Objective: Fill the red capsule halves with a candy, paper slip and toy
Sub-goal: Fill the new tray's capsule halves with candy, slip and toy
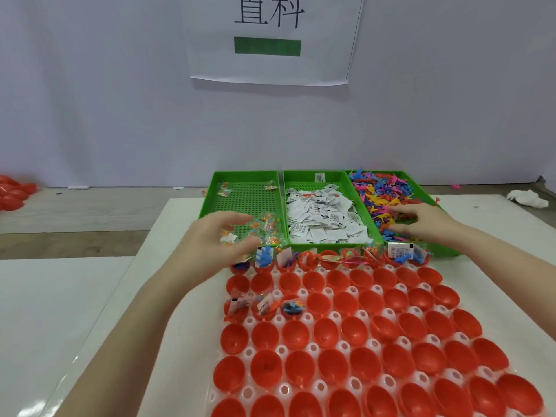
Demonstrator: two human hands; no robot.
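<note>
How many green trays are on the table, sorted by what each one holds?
Candy tray: 1, nearly used up
Paper slip tray: 1
Toy tray: 1
Total: 3 green trays, side by side behind the red capsule halves.

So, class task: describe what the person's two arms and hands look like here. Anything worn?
Both forearms are bare in the head view, with no sleeves reaching into frame. The left hand and right hand wear no gloves. No rings, watch or bracelets show, though the fingers are blurred.
</note>
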